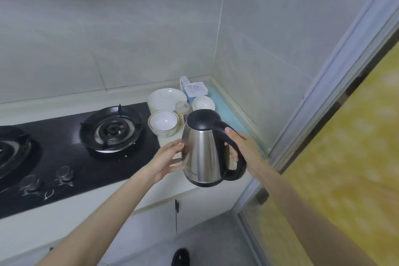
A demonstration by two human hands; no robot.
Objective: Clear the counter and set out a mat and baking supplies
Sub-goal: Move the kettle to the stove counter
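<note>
The steel kettle (200,153) stands nearly upright in the air at the front edge of the table (172,183), near its right end, with its black handle turned to the right. The right hand (244,147) has its fingers wrapped round that handle. The left hand (166,160) lays straight fingers on the steel side. Bowls (163,122) crowd the back right corner, and the hob (75,157) fills the left.

Brushed steel kettle (201,153) with matt black plastic lid and handle; glossy black glass hob (64,157); glazed bowls (163,123).
</note>
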